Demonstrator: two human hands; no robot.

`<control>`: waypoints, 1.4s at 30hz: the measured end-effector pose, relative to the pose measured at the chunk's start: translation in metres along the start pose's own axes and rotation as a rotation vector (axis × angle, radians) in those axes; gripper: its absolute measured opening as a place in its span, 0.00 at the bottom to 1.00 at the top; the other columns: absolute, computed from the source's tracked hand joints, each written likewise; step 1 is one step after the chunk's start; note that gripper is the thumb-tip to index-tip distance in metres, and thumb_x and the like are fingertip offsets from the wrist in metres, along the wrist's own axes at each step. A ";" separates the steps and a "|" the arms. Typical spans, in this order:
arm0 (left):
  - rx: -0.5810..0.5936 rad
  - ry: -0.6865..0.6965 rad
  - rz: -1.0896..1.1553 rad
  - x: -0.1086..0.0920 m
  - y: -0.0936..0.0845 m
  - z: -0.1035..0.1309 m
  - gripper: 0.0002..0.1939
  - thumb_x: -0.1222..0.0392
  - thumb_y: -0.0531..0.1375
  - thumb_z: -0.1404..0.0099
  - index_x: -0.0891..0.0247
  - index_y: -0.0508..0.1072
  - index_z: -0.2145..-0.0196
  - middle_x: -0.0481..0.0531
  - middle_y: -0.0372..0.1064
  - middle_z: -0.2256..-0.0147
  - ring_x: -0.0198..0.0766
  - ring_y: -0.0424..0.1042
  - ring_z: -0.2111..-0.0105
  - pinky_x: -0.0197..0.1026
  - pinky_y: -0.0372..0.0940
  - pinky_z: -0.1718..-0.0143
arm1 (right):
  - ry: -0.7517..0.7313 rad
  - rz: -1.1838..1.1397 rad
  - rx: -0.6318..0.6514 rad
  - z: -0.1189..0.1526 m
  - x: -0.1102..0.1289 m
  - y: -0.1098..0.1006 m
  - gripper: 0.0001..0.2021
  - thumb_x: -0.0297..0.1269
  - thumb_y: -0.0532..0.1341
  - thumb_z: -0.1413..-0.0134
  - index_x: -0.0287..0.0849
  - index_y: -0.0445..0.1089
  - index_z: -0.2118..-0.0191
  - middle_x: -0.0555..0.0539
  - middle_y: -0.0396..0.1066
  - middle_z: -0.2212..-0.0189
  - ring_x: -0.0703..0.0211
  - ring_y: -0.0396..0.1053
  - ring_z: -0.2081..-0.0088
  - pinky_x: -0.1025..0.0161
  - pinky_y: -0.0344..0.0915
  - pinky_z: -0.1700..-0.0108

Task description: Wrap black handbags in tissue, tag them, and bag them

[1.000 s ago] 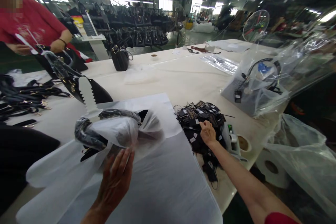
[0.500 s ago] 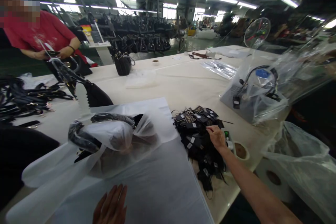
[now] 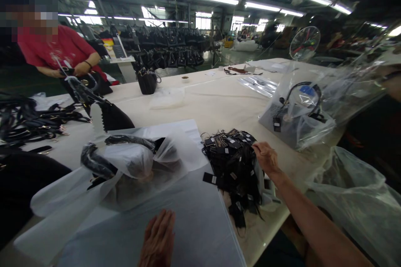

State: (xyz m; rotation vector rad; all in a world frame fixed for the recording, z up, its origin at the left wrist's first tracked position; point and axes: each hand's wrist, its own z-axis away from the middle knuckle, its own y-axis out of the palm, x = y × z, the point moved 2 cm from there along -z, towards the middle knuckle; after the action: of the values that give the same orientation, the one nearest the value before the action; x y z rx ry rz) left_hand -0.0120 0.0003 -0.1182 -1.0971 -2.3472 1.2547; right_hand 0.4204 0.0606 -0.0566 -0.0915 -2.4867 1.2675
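My right hand is closed in a pinch at the right edge of a pile of black hang tags, with dark cords at its fingertips. Which tag those cords belong to, I cannot tell. One tag sticks out from the pile's left side. My left hand is open, its fingers stretched out over a stack of white sheets. On that stack, beyond the left hand, a black handbag lies partly wrapped in a translucent sheet.
A person in a red shirt handles a black bag at the far left. Black straps lie heaped on the left. On the right stand a bagged handbag and a clear plastic bag. A small black bag stands further back.
My right hand has moved slightly right and up, its fingers still pinched. My left hand has slid right and forward over the sheets. A tag now juts out left of the pile.
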 end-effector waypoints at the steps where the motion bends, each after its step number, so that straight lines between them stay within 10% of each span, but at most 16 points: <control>1: 0.021 0.031 -0.024 -0.004 0.001 -0.003 0.17 0.65 0.52 0.36 0.65 0.67 0.49 0.56 0.71 0.55 0.42 0.66 0.50 0.42 0.52 0.45 | -0.013 -0.001 0.031 -0.003 0.002 -0.005 0.11 0.35 0.52 0.43 0.44 0.70 0.69 0.45 0.72 0.68 0.57 0.68 0.66 0.62 0.64 0.63; 10: -0.018 -0.019 0.243 -0.051 0.011 -0.074 0.12 0.67 0.51 0.36 0.66 0.71 0.58 0.56 0.72 0.61 0.41 0.70 0.58 0.42 0.69 0.58 | -0.243 -0.102 -0.026 -0.004 0.027 -0.065 0.11 0.37 0.51 0.40 0.44 0.70 0.66 0.46 0.72 0.67 0.58 0.70 0.65 0.64 0.66 0.65; 20: 0.123 -0.422 0.890 -0.092 0.018 -0.174 0.19 0.69 0.60 0.46 0.64 0.72 0.55 0.57 0.71 0.56 0.43 0.68 0.55 0.46 0.65 0.51 | -0.458 -0.392 0.024 0.023 0.092 -0.109 0.07 0.34 0.55 0.41 0.46 0.70 0.63 0.48 0.71 0.66 0.63 0.70 0.65 0.67 0.68 0.63; 29: 0.227 -0.701 1.140 -0.097 0.003 -0.161 0.05 0.63 0.58 0.48 0.64 0.75 0.75 0.49 0.71 0.76 0.35 0.67 0.73 0.36 0.60 0.69 | -0.556 -0.523 0.080 0.038 0.132 -0.118 0.07 0.32 0.55 0.41 0.46 0.70 0.62 0.47 0.71 0.66 0.64 0.71 0.66 0.69 0.68 0.64; 42: 0.313 -1.150 1.676 -0.107 -0.029 -0.137 0.10 0.59 0.62 0.57 0.68 0.72 0.75 0.47 0.65 0.80 0.30 0.61 0.80 0.34 0.55 0.76 | -0.467 -0.602 0.132 0.052 0.144 -0.095 0.07 0.34 0.55 0.41 0.45 0.70 0.63 0.47 0.70 0.66 0.64 0.70 0.65 0.69 0.68 0.63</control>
State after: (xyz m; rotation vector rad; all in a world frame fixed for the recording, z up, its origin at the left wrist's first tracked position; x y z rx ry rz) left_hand 0.1200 -0.0050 -0.0022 -2.8441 -0.8497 3.1921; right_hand 0.2778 -0.0059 0.0306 1.0098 -2.4689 1.2665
